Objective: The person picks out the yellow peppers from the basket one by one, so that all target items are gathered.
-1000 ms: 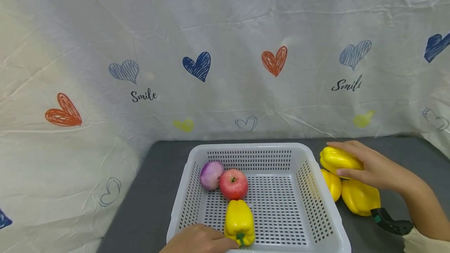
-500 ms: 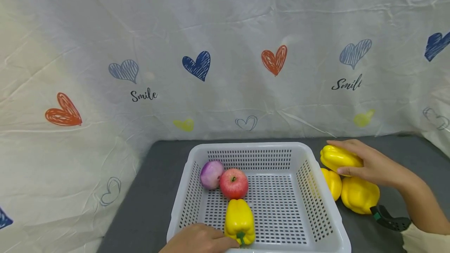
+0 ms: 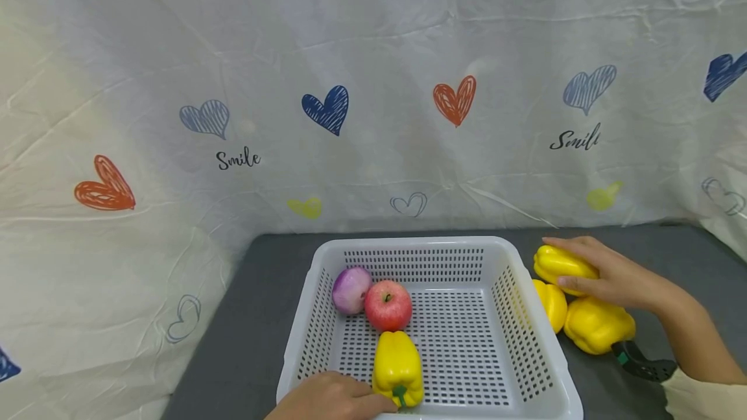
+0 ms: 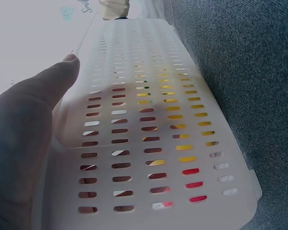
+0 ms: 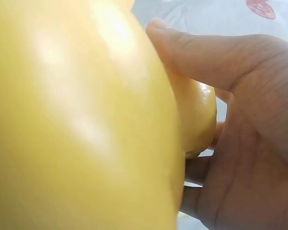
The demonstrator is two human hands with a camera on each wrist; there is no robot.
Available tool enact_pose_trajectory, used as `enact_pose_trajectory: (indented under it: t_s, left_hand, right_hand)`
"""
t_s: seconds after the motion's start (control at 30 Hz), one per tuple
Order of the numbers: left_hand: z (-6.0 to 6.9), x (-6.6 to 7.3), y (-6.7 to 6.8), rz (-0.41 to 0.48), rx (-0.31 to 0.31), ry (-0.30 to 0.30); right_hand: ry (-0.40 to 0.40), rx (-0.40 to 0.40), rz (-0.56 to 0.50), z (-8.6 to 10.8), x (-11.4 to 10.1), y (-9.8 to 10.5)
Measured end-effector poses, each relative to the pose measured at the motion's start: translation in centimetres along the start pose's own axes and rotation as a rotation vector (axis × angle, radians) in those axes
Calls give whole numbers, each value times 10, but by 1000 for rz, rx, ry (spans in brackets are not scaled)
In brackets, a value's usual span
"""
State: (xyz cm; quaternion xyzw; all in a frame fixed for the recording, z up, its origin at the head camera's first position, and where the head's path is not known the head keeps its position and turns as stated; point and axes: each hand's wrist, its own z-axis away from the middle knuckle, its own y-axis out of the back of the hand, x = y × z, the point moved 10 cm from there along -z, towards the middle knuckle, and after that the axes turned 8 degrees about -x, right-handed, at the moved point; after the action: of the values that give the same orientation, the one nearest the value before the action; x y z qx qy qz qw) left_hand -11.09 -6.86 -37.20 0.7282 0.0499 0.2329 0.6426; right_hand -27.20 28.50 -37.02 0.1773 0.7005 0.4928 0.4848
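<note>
A white plastic basket [image 3: 327, 251] with slotted walls holds a purple onion [image 3: 351, 290], a red apple [image 3: 388, 305] and a yellow bell pepper [image 3: 398, 367] with a green stem. At its near left rim, my left hand [image 3: 335, 397] grips the near wall; the left wrist view shows the thumb [image 4: 57, 79] along the rim and the fingers dimly through the slots. My right hand [image 3: 607, 274] holds another yellow bell pepper [image 3: 563, 266] between thumb and fingers, right of the basket. Two more yellow bell peppers, a left one [image 3: 548, 303] and a right one [image 3: 600, 326], lie below it.
The basket stands on a dark grey table [image 3: 251, 329]. Behind it hangs a pale cloth [image 3: 373, 148] printed with hearts and the word Smile. A black strap-like device [image 3: 642, 361] sits at the right wrist, close to the right pepper.
My right hand and its pepper shift only slightly. The lower right pepper has turned a little and moved slightly to the right. My left hand and the basket stay put.
</note>
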Motion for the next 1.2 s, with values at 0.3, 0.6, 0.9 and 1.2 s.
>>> enact_pose_trajectory:
  t_s: [0.3, 0.6, 0.9, 1.2]
  left_hand:
    - [0, 1, 0, -20, -3, 7]
    - [1, -2, -2, 21, -28, 43]
    - [1, -2, -3, 14, -25, 41]
    - [0, -2, -3, 16, -28, 36]
  right_hand:
    - [-41, -44, -11, -1, 8, -7]
    - [-49, -79, -25, -2, 9, -13]
    - [-48, -112, -37, -4, 8, -19]
    - [-51, -149, -70, 3, 14, -19]
